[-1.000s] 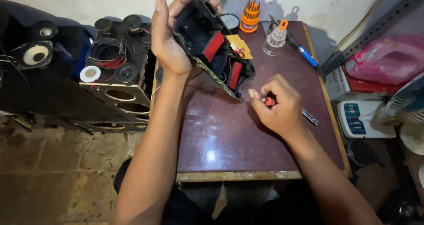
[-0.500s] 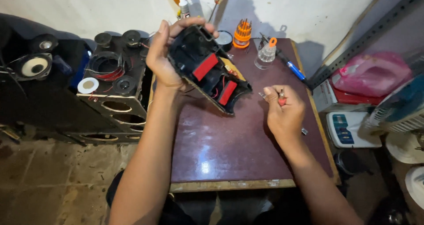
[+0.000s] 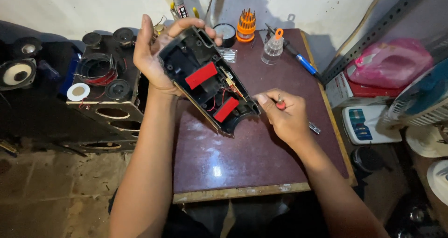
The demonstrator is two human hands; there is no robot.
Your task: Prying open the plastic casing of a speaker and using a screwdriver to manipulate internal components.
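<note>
My left hand (image 3: 156, 56) grips the upper end of an opened black device casing (image 3: 205, 79), tilted above the dark red table (image 3: 242, 158). Inside it show two red pads, thin wires and a small circuit board. My right hand (image 3: 284, 116) is closed around a small red-handled screwdriver (image 3: 280, 104), whose metal end (image 3: 315, 127) sticks out past the hand. This hand sits just right of the casing's lower end, thumb close to its edge.
At the table's back stand an orange screwdriver-bit holder (image 3: 245, 25), a small clear bottle with an orange cap (image 3: 273, 49), a round black gauge (image 3: 227, 34) and a blue pen-like tool (image 3: 305, 65). Speaker boxes (image 3: 100, 86) stand left; pink bag (image 3: 389, 63) and fan right.
The view has shifted, so casing and hands sit lower in the frame. My right hand has drawn closer to the casing's lower end. Both grips are unchanged.
</note>
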